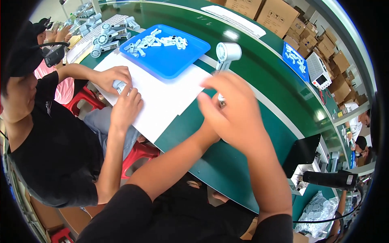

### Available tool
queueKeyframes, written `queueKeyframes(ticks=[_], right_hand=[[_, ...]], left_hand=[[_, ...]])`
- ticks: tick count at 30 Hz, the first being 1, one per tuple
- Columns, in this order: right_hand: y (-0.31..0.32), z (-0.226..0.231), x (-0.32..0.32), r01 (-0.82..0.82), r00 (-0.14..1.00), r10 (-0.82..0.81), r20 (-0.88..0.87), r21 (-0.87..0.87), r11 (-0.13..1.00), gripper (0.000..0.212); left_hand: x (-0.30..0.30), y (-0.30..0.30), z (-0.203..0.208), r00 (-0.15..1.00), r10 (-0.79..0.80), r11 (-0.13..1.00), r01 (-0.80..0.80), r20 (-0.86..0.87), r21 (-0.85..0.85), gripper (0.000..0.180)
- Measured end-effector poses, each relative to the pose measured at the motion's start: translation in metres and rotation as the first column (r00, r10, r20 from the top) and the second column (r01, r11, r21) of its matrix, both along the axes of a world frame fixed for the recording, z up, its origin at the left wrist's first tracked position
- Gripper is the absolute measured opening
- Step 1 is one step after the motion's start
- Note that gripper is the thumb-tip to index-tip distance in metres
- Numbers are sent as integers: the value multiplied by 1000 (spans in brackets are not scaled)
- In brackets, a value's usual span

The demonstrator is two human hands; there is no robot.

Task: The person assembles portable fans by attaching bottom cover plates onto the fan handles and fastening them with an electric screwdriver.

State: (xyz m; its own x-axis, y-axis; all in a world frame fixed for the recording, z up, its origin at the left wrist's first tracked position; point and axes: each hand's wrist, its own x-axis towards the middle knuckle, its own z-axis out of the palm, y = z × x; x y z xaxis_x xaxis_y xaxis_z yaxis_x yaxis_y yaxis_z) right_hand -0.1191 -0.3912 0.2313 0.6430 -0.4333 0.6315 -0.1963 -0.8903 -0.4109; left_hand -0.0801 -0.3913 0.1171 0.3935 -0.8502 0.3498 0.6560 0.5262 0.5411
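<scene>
Fan point(229, 52) roughly upright above green table point(231, 166), head up, likely to keep its handle point(223, 66) reachable. Right hand point(237, 109) blurred in front, thumb and fingertips apart. Left hand point(210, 129) mostly hidden behind it; finger grip can't be told, probably supports the handle. Tray point(174, 69) of parts point(150, 42) near, presumably for reach.

A: Upper right?
B: Brown cardboard boxes point(277, 18), piled beyond the green bench point(265, 69). Nearer: white boxy instrument point(314, 67), small dark screen.
A: Lower right?
B: Black cylindrical device point(329, 179), roughly horizontal. Below it, clear plastic bag point(319, 211), pale pieces inside.
A: Left?
B: Red stool point(135, 156); seated person point(52, 146), black shirt, dark cap.
</scene>
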Motion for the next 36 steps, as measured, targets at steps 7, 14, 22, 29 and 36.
queueKeyframes(ticks=[7,14,22,29,36], right_hand=[[-107,-15,175,117,680,-124,-722,-59,991,28],[-185,-85,213,379,704,-286,-650,3,926,32],[-188,-90,229,162,606,-58,-793,52,985,39],[-188,-137,235,16,885,-112,-452,-210,978,30],[-160,-100,238,-215,734,-121,-669,-398,892,21]], left_hand=[[21,11,-38,934,246,913,-314,260,263,24],[24,-5,-63,964,265,917,-257,17,305,41],[33,-1,-45,936,336,835,-346,102,428,43],[28,-2,-42,932,352,830,-351,80,433,41],[28,-1,-42,933,359,836,-338,35,431,42]])
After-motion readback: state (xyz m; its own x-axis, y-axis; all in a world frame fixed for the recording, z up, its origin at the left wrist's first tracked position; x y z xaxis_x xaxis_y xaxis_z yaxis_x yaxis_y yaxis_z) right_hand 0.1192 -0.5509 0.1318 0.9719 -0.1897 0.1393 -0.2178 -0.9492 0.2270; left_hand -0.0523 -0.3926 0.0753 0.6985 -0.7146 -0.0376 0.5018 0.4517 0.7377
